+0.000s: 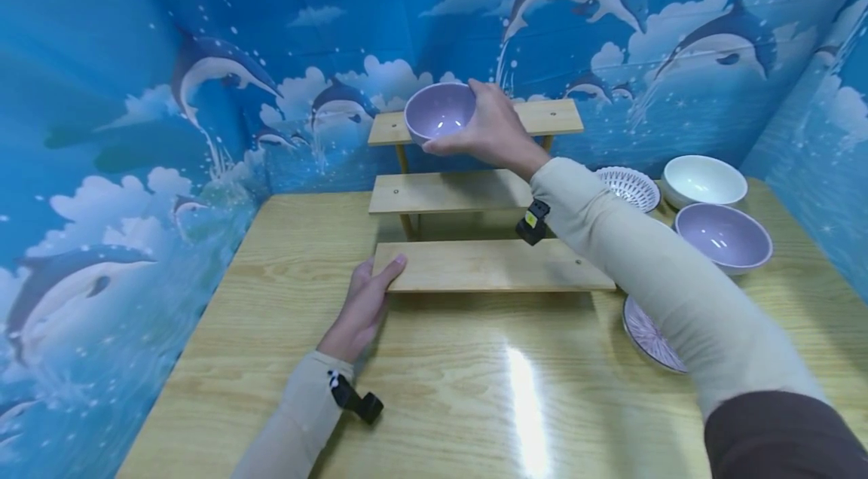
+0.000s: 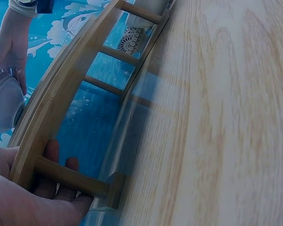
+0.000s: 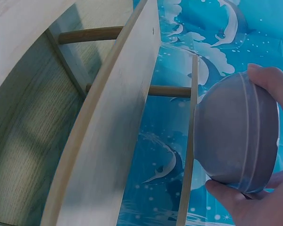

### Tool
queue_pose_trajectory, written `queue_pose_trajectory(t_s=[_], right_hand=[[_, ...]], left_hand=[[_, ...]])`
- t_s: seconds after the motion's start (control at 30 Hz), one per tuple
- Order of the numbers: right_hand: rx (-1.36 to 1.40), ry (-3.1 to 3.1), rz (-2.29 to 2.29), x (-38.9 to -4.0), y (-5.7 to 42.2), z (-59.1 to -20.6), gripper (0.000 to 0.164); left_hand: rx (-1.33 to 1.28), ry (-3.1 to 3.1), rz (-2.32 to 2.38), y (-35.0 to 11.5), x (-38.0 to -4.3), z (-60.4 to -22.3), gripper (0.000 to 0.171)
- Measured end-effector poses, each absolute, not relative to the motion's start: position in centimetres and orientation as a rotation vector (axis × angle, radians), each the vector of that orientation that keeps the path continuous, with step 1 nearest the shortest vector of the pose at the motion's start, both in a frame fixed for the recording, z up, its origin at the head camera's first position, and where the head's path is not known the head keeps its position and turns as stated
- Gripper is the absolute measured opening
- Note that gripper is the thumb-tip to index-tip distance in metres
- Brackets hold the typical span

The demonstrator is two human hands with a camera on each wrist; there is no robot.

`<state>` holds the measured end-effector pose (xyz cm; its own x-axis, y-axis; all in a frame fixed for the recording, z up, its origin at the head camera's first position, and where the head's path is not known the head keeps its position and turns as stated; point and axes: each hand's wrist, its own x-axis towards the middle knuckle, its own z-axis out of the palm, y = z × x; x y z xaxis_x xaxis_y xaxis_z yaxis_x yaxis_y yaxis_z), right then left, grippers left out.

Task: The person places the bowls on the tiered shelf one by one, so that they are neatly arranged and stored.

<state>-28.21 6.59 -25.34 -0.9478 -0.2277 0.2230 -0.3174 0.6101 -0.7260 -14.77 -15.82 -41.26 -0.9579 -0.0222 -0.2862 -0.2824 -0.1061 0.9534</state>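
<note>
A purple bowl (image 1: pixel 437 114) is in my right hand (image 1: pixel 493 129), thumb and fingers gripping opposite sides of it. It is held over the left part of the top shelf (image 1: pixel 552 116) of a three-tier wooden rack. In the right wrist view, the foot of the bowl (image 3: pixel 231 132) is right at the top shelf; whether it rests there I cannot tell. My left hand (image 1: pixel 362 306) grips the left end of the lowest shelf (image 1: pixel 488 268). From the left wrist view, the left fingers (image 2: pixel 49 153) curl under that shelf around its wooden leg bar (image 2: pixel 70 176).
On the table's right stand a second purple bowl (image 1: pixel 725 234), a pale bowl (image 1: pixel 705 179) and a white patterned dish (image 1: pixel 631 187). A purple-lined plate (image 1: pixel 651 336) lies nearer, partly behind the right sleeve. Blue dolphin cloth (image 1: pixel 420 4) hangs behind the rack and along both sides.
</note>
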Motion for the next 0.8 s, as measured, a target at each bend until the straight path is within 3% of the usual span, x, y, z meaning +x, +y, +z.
queue_pose_trajectory(t_s=[0.8], right_hand=[[0.354,-2.631,1.391,-30.3,5.4,-25.7,0.12]], left_hand=[[-0.309,1.958,2.207,-15.9,-14.8,-41.5,0.057]])
